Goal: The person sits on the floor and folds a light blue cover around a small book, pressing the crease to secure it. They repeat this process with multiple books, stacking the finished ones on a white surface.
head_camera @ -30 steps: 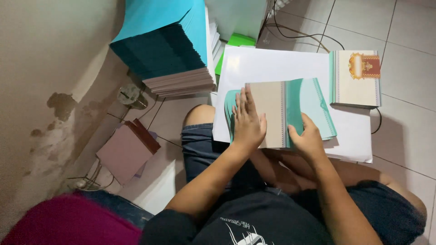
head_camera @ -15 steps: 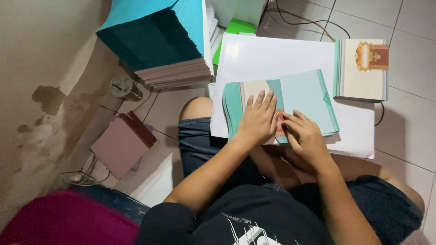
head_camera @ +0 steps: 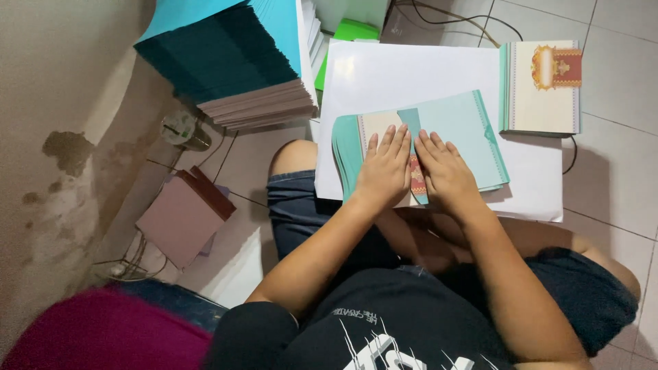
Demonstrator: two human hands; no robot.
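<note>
Hands (head_camera: 415, 171) flat, smooth teal folded card (head_camera: 459, 130), white board (head_camera: 404, 75)

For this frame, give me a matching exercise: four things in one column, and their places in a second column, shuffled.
Things:
1. teal folded card
2. tall stack of teal sheets
3. finished card pile
4. pink-brown booklet

Places:
A. on the floor by the stained wall
B. far right of the white board
C. under the left hand and right hand
D. upper left, beside the board

Pairs: 1-C, 2-D, 3-B, 4-A
</note>
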